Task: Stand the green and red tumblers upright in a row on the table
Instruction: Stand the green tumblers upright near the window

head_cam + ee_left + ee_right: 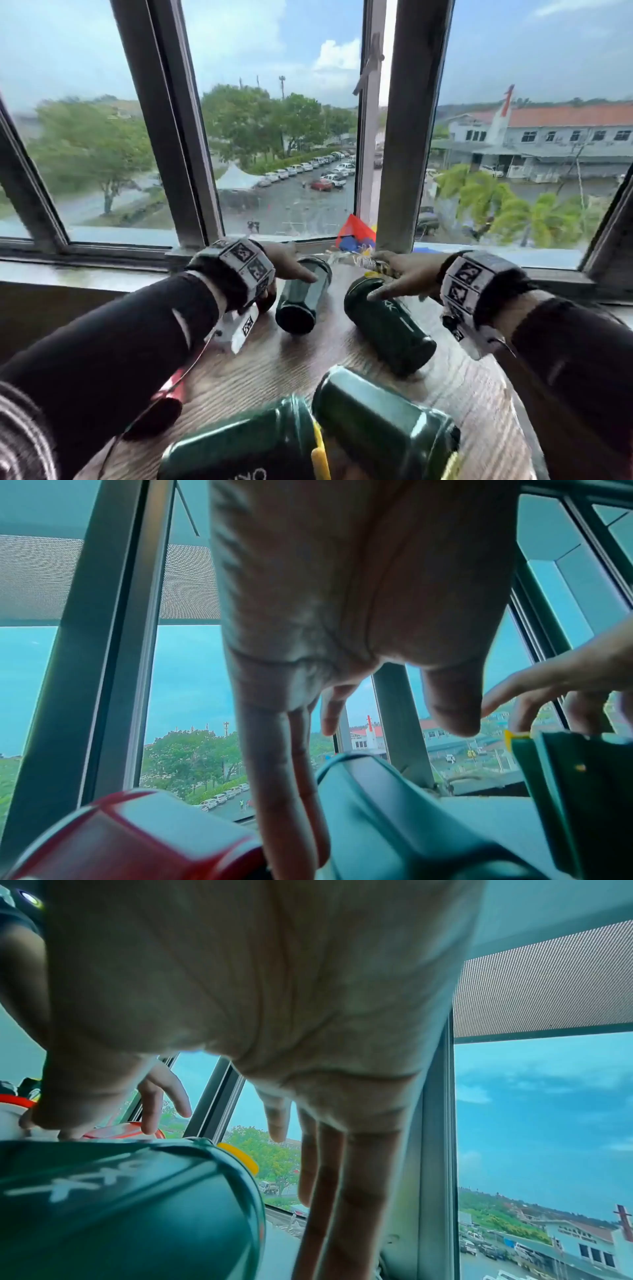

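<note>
Four dark green tumblers and one red one are lying on their sides on the wooden desk (479, 404) by the window (274, 137) — none is standing upright. The far-left green tumbler (303, 294) is glossy and faceted, its long axis running from the window toward the person, flat base facing the camera. The left hand (284, 262) is reaching over it with fingers straight and spread, the thumb lying along the tumbler's upper side; it is not curling round it. The green tumbler with white lettering (387, 323) is lying slantwise, base pointing toward the person's right, top end with a yellow part toward the window. The right hand (404, 277) is stretching over its top end, fingers extended and spread, the thumb resting on the body; the right wrist view shows the fingers hanging past the rim rather than gripping. Two more green tumblers (383, 421) are lying side by side nearest the person, yellow showing between them. The red tumbler (164, 407) is lying under the left forearm — mostly hidden, its direction unclear.
</note>
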